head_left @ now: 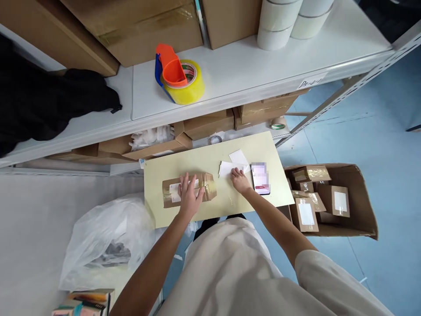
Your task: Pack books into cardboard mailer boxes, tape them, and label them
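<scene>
A taped cardboard box (208,189) with a white label lies on the pale yellow tabletop (204,215). My left hand (190,196) rests on its label, fingers spread and nothing gripped. To the right, white paper slips (226,169) overlap each other on the table. The fingers of my right hand (240,179) are curled together at the lower edge of these slips; the fingertips are partly hidden. Just beside that hand lies a phone (260,179) with its screen lit.
An orange and blue tape dispenser (171,70) with yellow tape sits on the grey shelf (230,70) above. On the floor at right, an open carton (365,210) holds several small labelled boxes. A translucent plastic bag (88,232) stands at left.
</scene>
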A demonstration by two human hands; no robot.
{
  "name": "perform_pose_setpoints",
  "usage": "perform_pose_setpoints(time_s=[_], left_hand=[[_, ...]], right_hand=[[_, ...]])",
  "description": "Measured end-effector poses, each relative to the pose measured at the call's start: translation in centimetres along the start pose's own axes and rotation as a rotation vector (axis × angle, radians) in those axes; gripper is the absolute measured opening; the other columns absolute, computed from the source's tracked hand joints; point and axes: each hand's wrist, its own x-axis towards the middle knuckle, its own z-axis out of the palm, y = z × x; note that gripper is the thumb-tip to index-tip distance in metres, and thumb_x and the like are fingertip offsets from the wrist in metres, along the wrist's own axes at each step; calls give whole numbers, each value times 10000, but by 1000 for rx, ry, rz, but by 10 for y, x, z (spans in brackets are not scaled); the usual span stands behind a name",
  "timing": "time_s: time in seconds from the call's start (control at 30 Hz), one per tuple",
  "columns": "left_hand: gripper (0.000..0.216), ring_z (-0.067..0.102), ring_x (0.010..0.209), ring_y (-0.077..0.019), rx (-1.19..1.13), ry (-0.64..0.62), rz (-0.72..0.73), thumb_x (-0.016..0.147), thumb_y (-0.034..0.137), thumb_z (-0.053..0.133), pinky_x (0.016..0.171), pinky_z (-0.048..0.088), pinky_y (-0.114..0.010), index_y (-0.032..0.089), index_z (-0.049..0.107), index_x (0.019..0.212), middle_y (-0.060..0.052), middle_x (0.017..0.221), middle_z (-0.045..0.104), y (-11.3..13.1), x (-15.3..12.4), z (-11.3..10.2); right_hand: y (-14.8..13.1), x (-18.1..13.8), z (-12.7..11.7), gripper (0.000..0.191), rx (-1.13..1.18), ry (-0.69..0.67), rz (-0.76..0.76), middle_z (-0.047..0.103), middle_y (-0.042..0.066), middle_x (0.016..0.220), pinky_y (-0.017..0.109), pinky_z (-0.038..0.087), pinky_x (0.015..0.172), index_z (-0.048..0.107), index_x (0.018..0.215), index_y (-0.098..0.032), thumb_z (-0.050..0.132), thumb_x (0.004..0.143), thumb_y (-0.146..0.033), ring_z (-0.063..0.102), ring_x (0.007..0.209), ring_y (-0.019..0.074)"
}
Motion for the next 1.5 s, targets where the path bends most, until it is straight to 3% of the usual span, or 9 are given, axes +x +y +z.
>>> perform_pose_setpoints(time_s=[0.23,0.43,0.6,0.73,0.9,0.97,1.07,1.2,1.5], left_hand=[[380,364,1328,-285,-82,-128,93,851,369,504,1086,269,-442,193,581,1179,-123,1368,487,36,37,7],[559,637,961,-243,-335,-302,-184,771,340,627,866,466,-342,114,500,1266,-143,1074,670,78,105,40],[412,627,935,-216,-215,-328,36,719,171,605,854,474,-318,165,612,1131,-77,1024,686,84,125,17],[382,630,889,-213,-138,-391,106,767,205,548,828,485,-333,156,600,1142,-70,981,690,72,124,-20],[542,381,1295,-319,177,-154,322,791,203,547,1060,280,-467,165,464,1325,-139,1388,461,85,118,-33],[501,233,1376,-323,240,-250,510,799,245,563,1099,158,-513,226,501,1296,-100,1461,376,95,114,-25],[275,348,1310,-270,262,-478,651,859,248,479,1097,78,-540,282,634,1083,-65,1241,602,105,110,-8],[258,537,1050,-232,219,-515,625,876,239,437,1073,70,-541,247,675,776,-43,855,697,101,113,8],[262,606,848,-199,268,-515,409,887,290,418,944,274,-405,225,663,821,-43,835,712,82,131,11]], right_hand=[[5,3,-21,403,93,56,166,599,153,1232,410,462,888,601,1156,-145,265,952,-238,583,1068,284],[-10,-9,-42,334,380,368,5,594,104,1250,386,376,1042,620,1109,-192,372,923,-315,506,1207,223],[-8,-17,-63,625,548,482,-3,412,141,1421,483,278,1092,475,1313,-184,583,790,-510,336,1336,298],[4,-2,-76,528,772,245,-125,519,123,1314,424,374,1021,525,1255,-199,521,836,-522,485,1212,259],[5,14,-85,395,841,92,-326,625,102,1112,357,443,943,671,971,-191,533,835,-535,586,1053,216],[4,14,-87,397,808,76,-374,630,96,1091,347,445,940,680,952,-195,544,825,-546,587,1046,210],[6,12,-89,402,762,62,-424,633,102,1074,349,457,921,686,948,-192,529,836,-544,595,1012,207],[11,10,-87,415,710,54,-452,634,119,1077,358,463,908,690,949,-186,466,876,-528,599,998,207],[12,9,-94,213,576,23,-347,664,59,1049,470,317,1036,653,979,-223,590,821,-351,596,1022,218]])
